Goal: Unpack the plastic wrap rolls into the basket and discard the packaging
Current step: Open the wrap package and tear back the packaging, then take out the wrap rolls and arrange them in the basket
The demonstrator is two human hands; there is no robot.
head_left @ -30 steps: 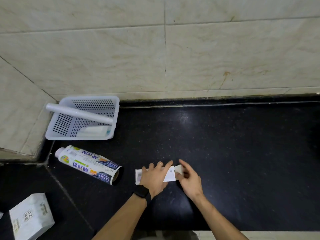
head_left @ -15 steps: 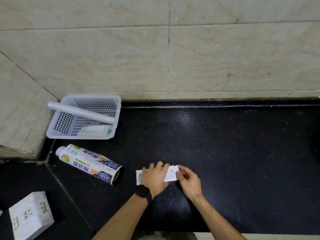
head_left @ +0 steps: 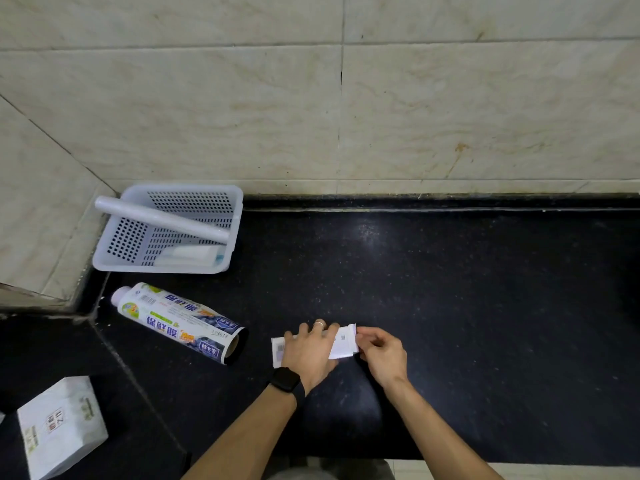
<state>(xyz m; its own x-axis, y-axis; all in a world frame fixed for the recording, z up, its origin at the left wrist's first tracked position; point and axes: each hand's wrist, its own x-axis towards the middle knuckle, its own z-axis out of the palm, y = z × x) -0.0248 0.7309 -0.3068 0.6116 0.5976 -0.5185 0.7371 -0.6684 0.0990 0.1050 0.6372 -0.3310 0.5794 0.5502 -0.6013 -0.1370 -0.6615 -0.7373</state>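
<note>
A white perforated basket (head_left: 235, 216) stands in the back left corner of the black counter. One bare plastic wrap roll (head_left: 162, 220) lies slanted across its rim, and a second roll (head_left: 194, 252) rests inside. The printed packaging sleeve (head_left: 180, 322), with a roll end sticking out at its left, lies in front of the basket. A white paper label (head_left: 344, 344) lies flat on the counter. My left hand (head_left: 310, 351) presses down on it, and my right hand (head_left: 381, 353) pinches its right end.
A white box (head_left: 60, 426) sits on the lower counter section at the bottom left. The tiled wall (head_left: 381, 116) runs along the back and left. The counter's front edge (head_left: 519, 460) is close below my arms.
The right end of the paper has been folded over towards my left hand. My left hand's fingers have curled slightly. The view has shifted a little.
</note>
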